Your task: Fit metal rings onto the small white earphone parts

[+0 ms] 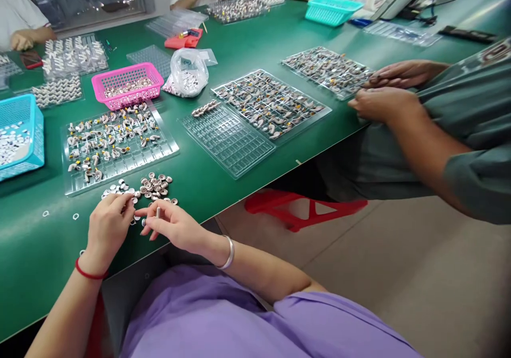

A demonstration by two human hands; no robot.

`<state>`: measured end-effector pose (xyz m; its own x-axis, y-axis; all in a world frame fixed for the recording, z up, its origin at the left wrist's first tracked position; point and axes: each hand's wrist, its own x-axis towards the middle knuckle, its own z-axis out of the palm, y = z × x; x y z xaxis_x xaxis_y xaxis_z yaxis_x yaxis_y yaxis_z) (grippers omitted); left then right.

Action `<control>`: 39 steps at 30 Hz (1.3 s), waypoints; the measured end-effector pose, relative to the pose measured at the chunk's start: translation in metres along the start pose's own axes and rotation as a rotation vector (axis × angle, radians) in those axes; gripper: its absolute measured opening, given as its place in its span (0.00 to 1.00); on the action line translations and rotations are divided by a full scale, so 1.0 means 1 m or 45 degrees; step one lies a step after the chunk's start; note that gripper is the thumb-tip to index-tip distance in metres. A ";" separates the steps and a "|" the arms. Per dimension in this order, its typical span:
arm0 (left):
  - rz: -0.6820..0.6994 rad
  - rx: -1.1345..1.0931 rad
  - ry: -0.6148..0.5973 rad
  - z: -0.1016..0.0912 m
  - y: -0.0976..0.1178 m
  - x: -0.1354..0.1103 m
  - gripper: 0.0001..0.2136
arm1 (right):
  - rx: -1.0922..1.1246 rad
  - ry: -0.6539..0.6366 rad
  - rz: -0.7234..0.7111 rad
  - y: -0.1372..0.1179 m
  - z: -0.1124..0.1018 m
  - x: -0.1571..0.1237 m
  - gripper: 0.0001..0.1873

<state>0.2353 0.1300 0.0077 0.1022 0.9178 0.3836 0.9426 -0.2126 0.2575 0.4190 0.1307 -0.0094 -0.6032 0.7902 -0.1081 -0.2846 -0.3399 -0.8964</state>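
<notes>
My left hand (109, 227) is closed in a pinch at the table edge; whatever is between its fingertips is hidden. Close beside it, my right hand (173, 225) holds a small white earbud piece (158, 212), its stem sticking up between thumb and fingers. Just beyond my fingers lies a loose pile of small round earbud shells (155, 186) with beige insides. Left of that pile are flat white discs or rings (116, 188), partly behind my left hand. A clear plastic tray (167, 144) behind the piles bears rows of earbud parts with yellow bits.
Around the green table (223, 209) stand a pink basket (126, 73), a blue basket (34, 134), a bag of small parts (189, 75) and a bare clear tray (235, 150). At right, a co-worker's hands (383, 94) work by filled trays (275, 102). A red stool (295, 211) stands below.
</notes>
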 end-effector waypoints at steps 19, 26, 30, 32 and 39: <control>-0.134 -0.231 0.492 -0.009 0.053 -0.062 0.08 | 0.056 -0.014 -0.055 -0.016 0.010 -0.039 0.15; -0.181 -0.420 0.456 -0.011 0.056 -0.071 0.12 | 0.145 -0.021 -0.045 -0.014 0.011 -0.043 0.19; -0.364 -0.778 0.416 -0.010 0.057 -0.076 0.12 | 0.130 -0.032 -0.066 -0.012 0.010 -0.046 0.20; -0.459 -0.953 0.384 -0.010 0.055 -0.077 0.10 | 0.082 -0.037 -0.098 -0.012 0.010 -0.049 0.18; -0.538 -1.176 0.142 -0.014 0.044 -0.075 0.09 | -0.427 -0.028 -0.344 -0.019 0.008 -0.063 0.04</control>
<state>0.2651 0.0472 0.0027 -0.2568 0.9512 0.1709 0.2766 -0.0971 0.9561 0.4558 0.0831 0.0177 -0.5572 0.8157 0.1554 -0.1787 0.0649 -0.9818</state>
